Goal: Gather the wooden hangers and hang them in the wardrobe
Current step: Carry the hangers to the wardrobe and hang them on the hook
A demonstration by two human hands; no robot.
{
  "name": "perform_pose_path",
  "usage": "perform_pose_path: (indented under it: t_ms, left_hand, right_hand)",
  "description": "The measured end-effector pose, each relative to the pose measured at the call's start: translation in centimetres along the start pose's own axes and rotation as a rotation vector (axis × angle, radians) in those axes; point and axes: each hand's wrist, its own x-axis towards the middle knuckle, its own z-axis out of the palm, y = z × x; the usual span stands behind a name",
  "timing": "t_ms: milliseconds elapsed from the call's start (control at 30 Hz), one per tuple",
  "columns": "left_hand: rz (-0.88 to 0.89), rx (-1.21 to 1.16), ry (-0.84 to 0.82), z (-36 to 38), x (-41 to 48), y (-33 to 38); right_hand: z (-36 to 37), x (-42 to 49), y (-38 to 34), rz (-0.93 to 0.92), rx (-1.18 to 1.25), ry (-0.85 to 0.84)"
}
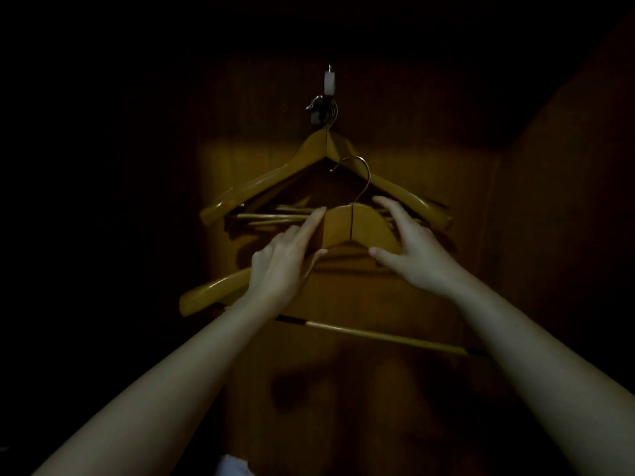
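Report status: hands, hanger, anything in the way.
Left hand, right hand both pinch hanger. Hook free, below rail. Hung hangers crowd rail.

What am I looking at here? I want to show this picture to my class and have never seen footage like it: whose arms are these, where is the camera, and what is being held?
There is no machine here. A person wears a camera on the head, so the single picture looks forward along their own bare arms into a dim wooden wardrobe. The left hand and the right hand each pinch the middle of a wooden hanger between fingers and thumb. Its metal hook points up and is not yet on anything. Behind it, several more wooden hangers already hang from a metal fitting near the top. Little else can be made out in the dark.
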Motion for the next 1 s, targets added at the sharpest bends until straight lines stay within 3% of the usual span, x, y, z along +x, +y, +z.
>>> perform_pose_path:
  t_ms: [100, 233, 567, 733, 1000]
  left_hand:
    - [0.012, 0.079, 0.073, -0.4, 4.2, 0.2]
    - [0.013, 0.116, 0.111, -1.0, 9.5, 0.2]
    - [-0.153, 0.184, 0.081, -0.1, 17.1, -2.8]
    - [-0.217, 0.202, 0.072, 0.6, 16.5, -4.5]
    - [-0.223, 0.192, 0.128, 1.9, 14.3, -4.9]
  right_hand:
    - [-0.5, 3.0, 0.5, -0.109, -0.190, 0.150]
    - [-2.1, 7.5, 1.2, -0.192, -0.215, 0.307]
    - [-2.7, 17.3, 1.0, -0.181, -0.225, 0.200]
    - [-1.2, 18.7, 0.6, -0.179, -0.230, 0.125]
    - [1.0, 17.4, 1.2, -0.175, -0.241, 0.182]
